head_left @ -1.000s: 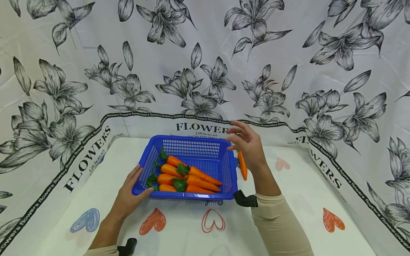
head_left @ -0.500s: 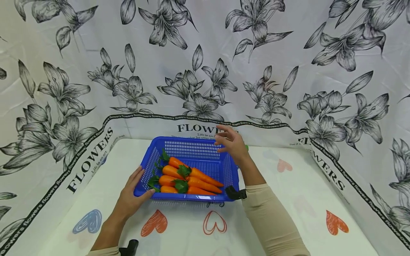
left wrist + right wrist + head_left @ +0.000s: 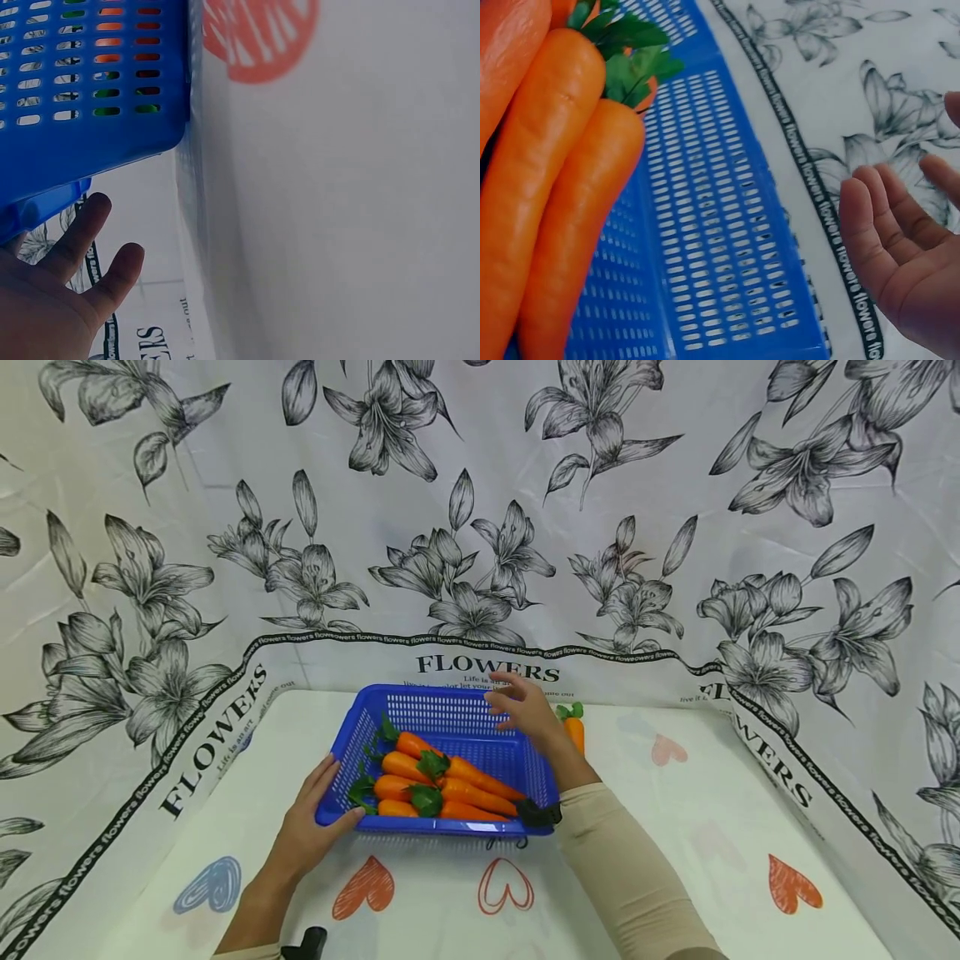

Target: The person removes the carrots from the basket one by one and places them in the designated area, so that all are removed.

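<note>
While the left hand [image 3: 311,827] rests on the near-left corner of the blue perforated plastic basket [image 3: 435,827], its thumb lies on the near rim, other fingers spread along the left side. Best to press that corner lightly so the basket stays flat on the desk [image 3: 420,906]. Black wrist mount [image 3: 538,814] overlaps the near-right corner in the head view; probably worth lifting that forearm so it can't snag the rim or carrots. Orange carrots [image 3: 476,795] lie inside, leafy tops mostly to the left, tips to the right; the left thumb is just beside the nearest tops. Right hand [image 3: 531,706] is at the far right, fingers loosely bent, thumb apart, pinching nothing; height over the rim: can't tell. Carrots sit well nearer than those fingers. Single loose carrot [image 3: 574,735] outside, right of basket, part hidden by the right forearm, near but not touching the fingers; leafy end would be the easier pinch. Floral cloth [image 3: 487,427] behind.
</note>
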The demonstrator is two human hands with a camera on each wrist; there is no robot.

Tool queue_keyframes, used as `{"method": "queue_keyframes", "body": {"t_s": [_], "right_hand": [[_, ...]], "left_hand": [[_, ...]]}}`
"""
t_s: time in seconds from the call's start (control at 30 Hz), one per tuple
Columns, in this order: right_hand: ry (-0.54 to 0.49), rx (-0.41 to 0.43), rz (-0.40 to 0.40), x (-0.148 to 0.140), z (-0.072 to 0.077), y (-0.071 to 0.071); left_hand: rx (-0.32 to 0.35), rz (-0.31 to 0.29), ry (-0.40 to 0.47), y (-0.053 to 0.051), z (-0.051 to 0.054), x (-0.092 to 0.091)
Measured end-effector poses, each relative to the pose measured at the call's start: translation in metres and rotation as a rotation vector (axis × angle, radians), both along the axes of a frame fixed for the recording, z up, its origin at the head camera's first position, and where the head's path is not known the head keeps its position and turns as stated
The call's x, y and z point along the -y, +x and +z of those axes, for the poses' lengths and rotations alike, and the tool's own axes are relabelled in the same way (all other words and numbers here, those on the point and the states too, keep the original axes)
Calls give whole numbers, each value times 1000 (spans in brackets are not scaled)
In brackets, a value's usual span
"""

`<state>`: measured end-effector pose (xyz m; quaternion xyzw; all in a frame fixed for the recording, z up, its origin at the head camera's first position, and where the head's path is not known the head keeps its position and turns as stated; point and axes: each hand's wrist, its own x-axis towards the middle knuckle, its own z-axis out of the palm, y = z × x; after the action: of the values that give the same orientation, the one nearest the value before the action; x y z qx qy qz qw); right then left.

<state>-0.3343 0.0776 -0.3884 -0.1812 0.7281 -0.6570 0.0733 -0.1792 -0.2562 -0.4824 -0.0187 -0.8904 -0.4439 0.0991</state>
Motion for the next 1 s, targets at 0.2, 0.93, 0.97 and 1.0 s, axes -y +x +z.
{"method": "queue_keyframes", "body": {"t_s": [0.2,0.93,0.97,1.0], "right_hand": [[54,61,26,3,-13,-6],[248,320,250,2,-52,-22],[260,316,257,2,-52,-22],[274,310,265,3,-53,-23]], "left_hand": [[4,-2,6,0,-2,-1],[1,1,17,-1,1,-1],[0,3,16,-1,1,-1],[-2,5,15,-1,1,-1]]}}
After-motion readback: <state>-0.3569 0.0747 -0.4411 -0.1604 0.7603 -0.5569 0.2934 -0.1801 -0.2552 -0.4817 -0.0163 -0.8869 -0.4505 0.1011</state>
